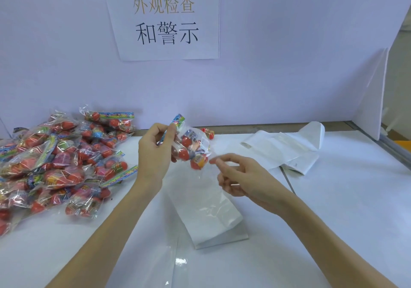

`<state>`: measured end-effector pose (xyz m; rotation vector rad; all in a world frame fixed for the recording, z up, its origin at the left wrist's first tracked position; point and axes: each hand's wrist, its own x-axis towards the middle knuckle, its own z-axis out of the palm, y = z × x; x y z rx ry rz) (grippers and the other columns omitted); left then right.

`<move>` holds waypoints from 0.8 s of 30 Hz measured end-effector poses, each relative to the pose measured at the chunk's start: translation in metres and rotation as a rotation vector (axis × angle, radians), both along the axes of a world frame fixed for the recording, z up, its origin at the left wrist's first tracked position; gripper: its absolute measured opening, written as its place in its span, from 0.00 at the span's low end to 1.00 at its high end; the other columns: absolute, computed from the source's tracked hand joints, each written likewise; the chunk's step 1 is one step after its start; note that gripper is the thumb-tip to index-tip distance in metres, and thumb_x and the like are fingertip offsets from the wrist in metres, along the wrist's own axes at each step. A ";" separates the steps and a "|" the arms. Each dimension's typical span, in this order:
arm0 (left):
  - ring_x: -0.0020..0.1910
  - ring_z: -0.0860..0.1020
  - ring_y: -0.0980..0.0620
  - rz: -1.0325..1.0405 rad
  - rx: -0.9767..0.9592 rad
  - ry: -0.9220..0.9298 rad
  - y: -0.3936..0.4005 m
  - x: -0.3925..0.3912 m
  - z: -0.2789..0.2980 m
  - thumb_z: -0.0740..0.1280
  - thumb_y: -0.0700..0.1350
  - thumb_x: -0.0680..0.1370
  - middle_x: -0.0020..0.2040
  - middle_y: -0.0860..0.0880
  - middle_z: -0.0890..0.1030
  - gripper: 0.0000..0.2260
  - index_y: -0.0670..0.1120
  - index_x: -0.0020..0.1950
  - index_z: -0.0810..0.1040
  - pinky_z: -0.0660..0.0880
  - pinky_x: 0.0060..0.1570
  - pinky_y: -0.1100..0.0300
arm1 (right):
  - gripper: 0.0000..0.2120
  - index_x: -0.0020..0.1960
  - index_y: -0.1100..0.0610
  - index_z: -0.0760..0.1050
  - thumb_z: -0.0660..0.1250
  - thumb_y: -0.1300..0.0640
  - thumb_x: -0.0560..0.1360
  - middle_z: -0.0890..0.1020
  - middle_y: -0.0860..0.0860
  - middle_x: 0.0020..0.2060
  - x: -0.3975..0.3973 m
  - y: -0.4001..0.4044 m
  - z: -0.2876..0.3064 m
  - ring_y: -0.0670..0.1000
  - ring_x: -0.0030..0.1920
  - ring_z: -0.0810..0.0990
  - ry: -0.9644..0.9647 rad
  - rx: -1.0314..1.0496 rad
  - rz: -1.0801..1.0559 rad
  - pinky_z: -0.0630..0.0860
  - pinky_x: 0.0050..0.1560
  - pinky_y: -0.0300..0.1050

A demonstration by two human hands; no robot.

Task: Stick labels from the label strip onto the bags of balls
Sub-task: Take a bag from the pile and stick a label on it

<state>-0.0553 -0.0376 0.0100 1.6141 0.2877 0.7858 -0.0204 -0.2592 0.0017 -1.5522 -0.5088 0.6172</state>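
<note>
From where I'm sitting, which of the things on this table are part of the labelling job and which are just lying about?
Part of the job:
- bag of balls, gripped by the left hand
- right hand, fingers loosely curled beside that bag
- pile of bags
- label strip

Lying about:
- paper sign on the back wall
- folded white sheets
- lone bag by the wall

Crinkled clear plastic bag of balls (pixel 193 148), glossy, glinting; balls smooth, shiny red. Heaped bags (pixel 57 161) same glossy film, printed paper headers. Label strip (pixel 287 147) matt white paper, curled. Table (pixel 333 210) smooth white, slight sheen. Paper sign (pixel 164 20) matt on matt wall panel.
</note>
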 end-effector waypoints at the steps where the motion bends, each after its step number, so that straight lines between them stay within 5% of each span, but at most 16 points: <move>1: 0.31 0.74 0.50 -0.048 0.015 -0.004 -0.003 0.000 -0.001 0.67 0.46 0.85 0.37 0.48 0.79 0.11 0.43 0.45 0.78 0.74 0.28 0.57 | 0.26 0.64 0.51 0.78 0.71 0.36 0.73 0.81 0.51 0.38 0.001 0.002 0.000 0.49 0.35 0.76 0.018 0.014 -0.049 0.71 0.37 0.42; 4: 0.28 0.74 0.53 -0.181 0.069 -0.017 -0.016 -0.002 -0.004 0.68 0.46 0.84 0.35 0.48 0.81 0.09 0.48 0.44 0.82 0.74 0.26 0.59 | 0.22 0.63 0.45 0.77 0.69 0.34 0.74 0.79 0.51 0.37 0.002 0.003 -0.001 0.49 0.34 0.75 -0.005 -0.003 -0.113 0.71 0.33 0.39; 6: 0.27 0.75 0.53 -0.221 0.110 -0.010 -0.019 -0.003 -0.006 0.69 0.47 0.82 0.33 0.47 0.81 0.08 0.51 0.43 0.83 0.74 0.25 0.60 | 0.14 0.50 0.48 0.82 0.70 0.38 0.77 0.75 0.51 0.35 0.005 -0.002 -0.002 0.48 0.32 0.70 -0.019 0.020 -0.020 0.67 0.30 0.36; 13: 0.28 0.77 0.50 -0.073 0.264 0.047 -0.001 0.000 -0.013 0.59 0.51 0.88 0.37 0.52 0.81 0.12 0.53 0.54 0.81 0.75 0.30 0.56 | 0.21 0.42 0.57 0.74 0.72 0.39 0.75 0.74 0.53 0.32 0.015 -0.014 0.006 0.51 0.29 0.73 0.107 0.062 -0.074 0.67 0.28 0.38; 15: 0.31 0.78 0.48 0.134 0.434 0.081 0.016 0.001 -0.014 0.62 0.48 0.86 0.41 0.54 0.81 0.06 0.52 0.55 0.79 0.76 0.37 0.52 | 0.17 0.45 0.55 0.76 0.74 0.42 0.74 0.76 0.52 0.34 0.021 -0.025 0.013 0.50 0.29 0.76 0.311 0.379 -0.109 0.70 0.29 0.38; 16: 0.34 0.78 0.47 0.232 0.526 0.097 0.024 0.001 -0.014 0.64 0.46 0.85 0.45 0.53 0.80 0.04 0.50 0.56 0.78 0.76 0.39 0.50 | 0.14 0.50 0.54 0.78 0.75 0.45 0.75 0.78 0.51 0.36 0.023 -0.031 0.019 0.48 0.31 0.77 0.489 0.694 -0.031 0.70 0.29 0.36; 18: 0.43 0.78 0.41 0.388 0.694 0.123 0.041 -0.001 -0.017 0.67 0.42 0.82 0.52 0.47 0.78 0.06 0.46 0.59 0.78 0.73 0.43 0.50 | 0.18 0.69 0.47 0.77 0.72 0.49 0.80 0.83 0.51 0.45 0.023 -0.045 0.029 0.47 0.37 0.80 0.738 1.252 0.335 0.72 0.33 0.36; 21: 0.59 0.73 0.33 0.604 0.972 0.532 0.059 -0.002 -0.027 0.69 0.48 0.81 0.62 0.35 0.73 0.21 0.43 0.71 0.72 0.71 0.55 0.40 | 0.36 0.84 0.42 0.54 0.68 0.52 0.83 0.83 0.55 0.55 0.024 -0.052 0.037 0.50 0.36 0.77 0.673 1.302 0.570 0.75 0.36 0.37; 24: 0.73 0.63 0.33 0.494 0.964 1.135 0.068 -0.007 -0.033 0.60 0.56 0.83 0.75 0.37 0.63 0.28 0.50 0.81 0.57 0.66 0.68 0.36 | 0.37 0.86 0.45 0.46 0.64 0.57 0.85 0.83 0.56 0.53 0.025 -0.044 0.026 0.46 0.35 0.71 0.664 1.159 0.602 0.73 0.35 0.36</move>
